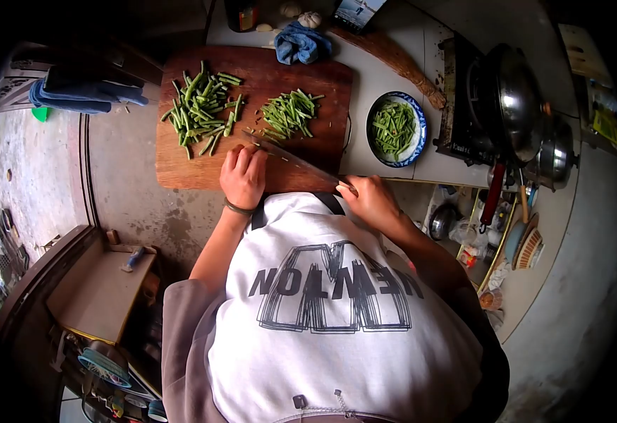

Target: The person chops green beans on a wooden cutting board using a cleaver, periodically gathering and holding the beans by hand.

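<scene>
My right hand [373, 203] is closed round the handle of a kitchen knife [294, 161]. The blade slants up to the left over the near part of the wooden cutting board [210, 175], with bits of green on it. Beside the blade's tip, my left hand [243, 175] rests on the board with fingers curled together; whatever may be under them is hidden. Beyond it lies a pile of longer cut green beans [199, 109]. Finer green bean slices [291, 113] form a second pile to the right. More slices fill a blue-rimmed bowl [423, 127] on the counter.
A crumpled blue cloth [301, 44] touches the board's far edge, near garlic [310, 19]. Behind the bowl lies a long brown piece of wood [393, 62]. On the right, a lidded wok [520, 95] sits on a gas stove [456, 137], its red handle [493, 194] jutting toward me.
</scene>
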Motion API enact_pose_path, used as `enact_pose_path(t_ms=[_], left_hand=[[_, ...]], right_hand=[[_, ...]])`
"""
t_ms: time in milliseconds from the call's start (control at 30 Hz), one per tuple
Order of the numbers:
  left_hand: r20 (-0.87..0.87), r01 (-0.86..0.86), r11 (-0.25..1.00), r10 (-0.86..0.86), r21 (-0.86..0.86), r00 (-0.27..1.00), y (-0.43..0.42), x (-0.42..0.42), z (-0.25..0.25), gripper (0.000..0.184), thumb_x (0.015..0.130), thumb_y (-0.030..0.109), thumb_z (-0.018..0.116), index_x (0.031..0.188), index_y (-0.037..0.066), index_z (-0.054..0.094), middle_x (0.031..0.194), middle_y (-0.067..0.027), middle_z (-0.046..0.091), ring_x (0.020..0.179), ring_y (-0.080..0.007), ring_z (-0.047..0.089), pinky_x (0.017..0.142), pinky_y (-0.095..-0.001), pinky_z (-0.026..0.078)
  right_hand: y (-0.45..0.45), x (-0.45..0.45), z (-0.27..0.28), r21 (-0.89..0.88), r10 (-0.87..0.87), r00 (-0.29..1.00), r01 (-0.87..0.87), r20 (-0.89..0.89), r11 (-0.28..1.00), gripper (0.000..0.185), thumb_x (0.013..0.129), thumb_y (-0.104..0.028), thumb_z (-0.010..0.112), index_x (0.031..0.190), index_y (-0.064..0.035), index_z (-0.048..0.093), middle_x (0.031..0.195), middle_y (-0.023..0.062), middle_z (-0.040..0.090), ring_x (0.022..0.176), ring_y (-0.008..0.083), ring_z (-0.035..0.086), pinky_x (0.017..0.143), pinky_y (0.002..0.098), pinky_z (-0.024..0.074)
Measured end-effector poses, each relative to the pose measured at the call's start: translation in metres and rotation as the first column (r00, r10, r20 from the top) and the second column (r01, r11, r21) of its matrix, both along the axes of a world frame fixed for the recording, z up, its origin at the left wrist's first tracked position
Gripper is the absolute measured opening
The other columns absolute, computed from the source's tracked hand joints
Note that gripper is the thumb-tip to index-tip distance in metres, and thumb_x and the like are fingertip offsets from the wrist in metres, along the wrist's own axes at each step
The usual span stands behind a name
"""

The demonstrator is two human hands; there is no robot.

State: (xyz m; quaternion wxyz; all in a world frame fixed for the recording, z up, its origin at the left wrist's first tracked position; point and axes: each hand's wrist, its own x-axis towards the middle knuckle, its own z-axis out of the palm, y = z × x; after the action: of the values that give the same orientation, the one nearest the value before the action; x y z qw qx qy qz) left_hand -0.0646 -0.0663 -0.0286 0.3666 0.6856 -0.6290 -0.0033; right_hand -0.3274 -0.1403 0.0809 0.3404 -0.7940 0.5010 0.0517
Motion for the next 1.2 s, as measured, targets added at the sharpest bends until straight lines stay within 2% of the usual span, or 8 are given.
enact_pose_path(t_ms=[200,333,633,733,867,1000,1100,1200], left_hand=[[-0.026,-0.013,1.000,0.013,0.004,1.000,-0.001,0.001,-0.001,0.020,0.082,0.005,0.074,0.102,0.009,0.072,0.107,-0.0054,0.069,0.102,-0.0298,0.065,0.082,-0.0395,0.055],[-0.028,-0.020,1.000,0.020,0.010,0.999,0.001,0.000,-0.004,0.020,0.082,0.004,0.074,0.101,0.009,0.072,0.108,-0.0050,0.069,0.102,-0.0292,0.066,0.081,-0.0395,0.056],[-0.037,-0.018,1.000,0.017,-0.012,0.999,-0.002,0.000,0.000,0.017,0.083,0.003,0.074,0.099,0.009,0.072,0.106,-0.0042,0.069,0.099,-0.0273,0.066,0.080,-0.0377,0.056],[-0.046,-0.015,1.000,0.014,-0.016,0.999,-0.001,0.000,0.001,0.017,0.083,0.002,0.074,0.098,0.009,0.072,0.105,-0.0040,0.069,0.098,-0.0269,0.066,0.079,-0.0372,0.056],[-0.057,-0.010,1.000,0.010,-0.004,0.998,-0.002,0.000,0.003,0.017,0.083,0.002,0.074,0.097,0.009,0.072,0.104,-0.0040,0.069,0.097,-0.0265,0.066,0.079,-0.0367,0.056],[-0.043,-0.004,1.000,0.003,-0.004,0.999,-0.001,-0.002,0.002,0.018,0.082,0.002,0.074,0.098,0.010,0.072,0.103,-0.0044,0.069,0.096,-0.0271,0.066,0.078,-0.0370,0.056],[-0.061,-0.043,0.999,0.042,-0.012,0.997,0.002,0.001,0.006,0.020,0.082,0.002,0.074,0.100,0.010,0.072,0.103,-0.0060,0.069,0.097,-0.0291,0.065,0.079,-0.0385,0.056],[-0.096,-0.132,0.991,0.131,-0.011,0.987,0.010,0.012,0.016,0.022,0.082,0.002,0.074,0.102,0.010,0.072,0.103,-0.0084,0.068,0.096,-0.0313,0.065,0.080,-0.0408,0.055]], right_hand=[[-0.014,0.006,0.006,0.024,0.057,0.995,-0.055,-0.085,0.998,0.026,0.097,-0.029,0.067,0.088,-0.0047,0.072,0.079,0.0242,0.070,0.075,0.0465,0.069,0.067,0.0547,0.0548],[-0.003,0.022,-0.011,-0.101,0.049,0.998,-0.054,-0.049,0.993,0.025,0.096,-0.028,0.068,0.088,-0.0042,0.071,0.078,0.0245,0.069,0.074,0.0470,0.068,0.067,0.0540,0.0537],[-0.016,0.006,0.007,0.004,0.022,1.000,-0.022,0.017,1.000,0.027,0.094,-0.030,0.071,0.092,-0.0032,0.074,0.078,0.0253,0.070,0.074,0.0466,0.068,0.068,0.0536,0.0540],[-0.021,0.014,0.011,0.085,0.040,0.996,-0.032,-0.085,0.996,0.028,0.094,-0.030,0.071,0.091,-0.0028,0.073,0.078,0.0254,0.070,0.075,0.0467,0.069,0.069,0.0537,0.0545],[-0.007,0.023,-0.021,-0.053,0.042,0.999,-0.042,0.004,0.998,0.030,0.095,-0.032,0.070,0.086,-0.0033,0.071,0.077,0.0248,0.069,0.074,0.0471,0.068,0.068,0.0553,0.0543],[-0.003,0.022,-0.019,-0.047,-0.060,0.996,0.063,0.065,0.997,0.032,0.095,-0.032,0.070,0.081,-0.0025,0.069,0.074,0.0240,0.068,0.071,0.0464,0.068,0.065,0.0546,0.0532],[-0.009,0.009,-0.007,-0.116,-0.052,0.997,0.058,0.051,0.992,0.034,0.095,-0.032,0.070,0.079,-0.0022,0.069,0.072,0.0239,0.068,0.070,0.0456,0.068,0.065,0.0541,0.0528],[-0.010,0.001,0.004,-0.016,-0.025,0.999,0.025,0.032,1.000,0.029,0.094,-0.031,0.070,0.084,-0.0037,0.073,0.074,0.0227,0.069,0.071,0.0446,0.068,0.066,0.0529,0.0532]])
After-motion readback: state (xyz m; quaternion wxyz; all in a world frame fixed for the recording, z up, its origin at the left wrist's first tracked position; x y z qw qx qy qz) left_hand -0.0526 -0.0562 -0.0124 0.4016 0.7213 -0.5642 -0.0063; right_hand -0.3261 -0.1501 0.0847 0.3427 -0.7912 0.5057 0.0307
